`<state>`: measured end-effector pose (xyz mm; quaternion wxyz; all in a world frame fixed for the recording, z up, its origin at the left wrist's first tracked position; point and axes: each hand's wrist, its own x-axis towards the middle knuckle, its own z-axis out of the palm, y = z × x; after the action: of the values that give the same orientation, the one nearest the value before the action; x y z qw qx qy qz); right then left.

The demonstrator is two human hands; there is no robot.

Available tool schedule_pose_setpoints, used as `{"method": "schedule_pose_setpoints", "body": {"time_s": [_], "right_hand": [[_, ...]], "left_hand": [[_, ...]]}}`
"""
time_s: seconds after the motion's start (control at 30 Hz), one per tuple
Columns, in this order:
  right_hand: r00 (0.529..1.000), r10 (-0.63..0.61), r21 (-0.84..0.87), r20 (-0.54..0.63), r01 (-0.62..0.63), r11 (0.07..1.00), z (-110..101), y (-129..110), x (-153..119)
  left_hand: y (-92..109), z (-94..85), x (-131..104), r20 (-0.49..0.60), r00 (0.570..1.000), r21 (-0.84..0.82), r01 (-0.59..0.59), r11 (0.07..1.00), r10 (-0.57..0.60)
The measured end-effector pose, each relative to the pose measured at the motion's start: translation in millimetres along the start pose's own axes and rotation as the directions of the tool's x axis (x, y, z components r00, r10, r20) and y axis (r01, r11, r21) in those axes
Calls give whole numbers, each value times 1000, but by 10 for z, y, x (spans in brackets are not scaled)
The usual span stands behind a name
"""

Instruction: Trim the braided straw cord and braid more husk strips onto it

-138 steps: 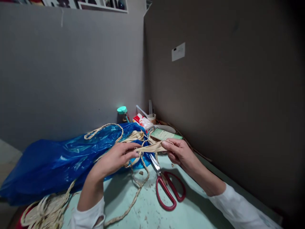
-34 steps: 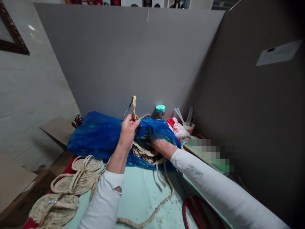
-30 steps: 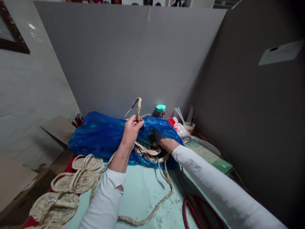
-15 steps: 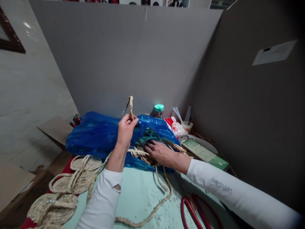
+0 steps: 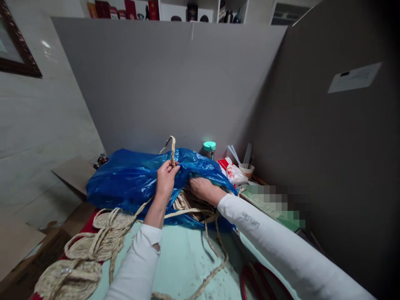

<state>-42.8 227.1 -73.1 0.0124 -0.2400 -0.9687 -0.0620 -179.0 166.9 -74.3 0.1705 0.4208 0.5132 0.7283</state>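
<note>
Head view: left hand [image 5: 165, 180] pinches a braided cord [image 5: 173, 152]; right hand [image 5: 203, 189], its grip impossible to tell, meets the blue bag [image 5: 125, 177], which hard pulling could tear.

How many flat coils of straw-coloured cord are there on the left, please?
3, in a row: the far coil by the blue bag, the middle coil, and the near coil close to the picture's bottom edge. More may be hidden beyond that edge.
</note>
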Motion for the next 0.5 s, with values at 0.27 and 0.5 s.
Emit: {"method": "schedule_pose_setpoints", "body": {"time_s": [0.27,0.5], "right_hand": [[999,-10,66,49,7,998,120,-104,-17],[985,-116,163,-125,136,977,268,-248,-326]], "left_hand": [[-401,-84,-4,98,995,192,-12,981,-7],[-550,-143,-27,85,996,374,-13,927,-20]]}}
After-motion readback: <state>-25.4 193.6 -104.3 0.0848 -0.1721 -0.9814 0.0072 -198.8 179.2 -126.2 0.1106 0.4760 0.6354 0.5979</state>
